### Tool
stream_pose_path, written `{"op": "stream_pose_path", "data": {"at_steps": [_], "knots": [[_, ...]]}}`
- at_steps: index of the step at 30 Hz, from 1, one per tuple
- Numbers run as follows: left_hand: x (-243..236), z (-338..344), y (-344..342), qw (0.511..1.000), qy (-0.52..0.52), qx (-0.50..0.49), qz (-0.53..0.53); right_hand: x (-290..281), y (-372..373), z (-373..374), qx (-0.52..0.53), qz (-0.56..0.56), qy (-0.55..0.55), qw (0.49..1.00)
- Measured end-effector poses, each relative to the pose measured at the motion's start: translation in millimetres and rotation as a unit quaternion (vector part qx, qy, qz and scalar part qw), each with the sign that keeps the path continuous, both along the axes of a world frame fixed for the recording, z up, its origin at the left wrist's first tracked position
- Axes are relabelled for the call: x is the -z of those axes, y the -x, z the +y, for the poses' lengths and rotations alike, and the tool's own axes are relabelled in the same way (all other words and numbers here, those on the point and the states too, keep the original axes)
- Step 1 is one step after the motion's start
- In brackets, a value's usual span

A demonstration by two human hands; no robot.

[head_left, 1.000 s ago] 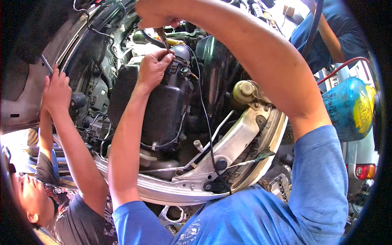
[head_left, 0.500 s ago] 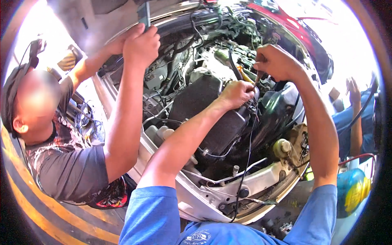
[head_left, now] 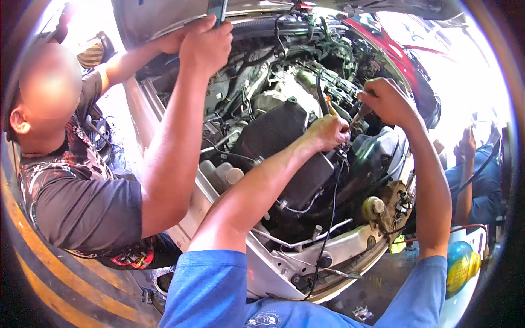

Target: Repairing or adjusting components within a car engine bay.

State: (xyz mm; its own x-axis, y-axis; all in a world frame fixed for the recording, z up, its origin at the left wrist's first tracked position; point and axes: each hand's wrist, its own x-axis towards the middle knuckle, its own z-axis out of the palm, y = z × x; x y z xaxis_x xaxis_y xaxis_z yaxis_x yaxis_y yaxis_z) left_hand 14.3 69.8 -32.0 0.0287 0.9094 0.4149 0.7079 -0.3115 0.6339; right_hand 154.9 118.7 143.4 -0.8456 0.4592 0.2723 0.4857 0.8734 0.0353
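My left hand (head_left: pixel 330 133) is closed at the engine's right side, its fingers pinched around a dark wired connector (head_left: pixel 340 151). A thin black cable (head_left: pixel 333 199) hangs from there over the front of the car. Above and to the right, my right hand (head_left: pixel 389 103) is closed on a slim tool (head_left: pixel 358 116) that slants down toward the left fingertips. Its tip and exact kind are hard to make out. Beneath my left forearm lies a black engine box (head_left: pixel 272 131). A dark hose (head_left: pixel 321 95) rises behind my left hand.
At left, another person (head_left: pixel 82 202) leans in, holding a phone-like device (head_left: pixel 217 10) over the engine bay. The front crossmember (head_left: pixel 350 246) runs before me. A yellow-and-blue round object (head_left: pixel 462 262) stands at right. Farther right is another person in blue (head_left: pixel 476 175); a red car (head_left: pixel 377 33) is behind.
The view has shifted slightly, so most things sit a little farther right. My right hand has drawn a bit away from the left, showing more of the slim tool. Both hands keep their grips.
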Motion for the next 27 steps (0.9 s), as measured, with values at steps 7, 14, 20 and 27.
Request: {"op": "stream_pose_path", "data": {"at_steps": [7, 14, 20, 27], "knots": [[0.8, 7.8, 7.6, 0.994, 0.026, 0.097, -0.05, -4.7, -1.2, 0.0, -0.043, -0.072, 0.105, 0.991], [-5.8, -0.6, 8.9, 0.989, 0.067, 0.09, -0.1, -13.4, -4.1, -11.3, -0.134, -0.066, 0.087, 0.985], [-5.2, -3.5, 3.7, 0.997, 0.038, 0.047, -0.053, 4.3, 20.0, -1.9, -0.011, -0.055, 0.035, 0.998], [-1.1, 2.4, 0.8, 0.999, -0.03, 0.023, 0.035, 12.1, 6.2, 3.9, -0.038, 0.007, -0.009, 0.999]]}}
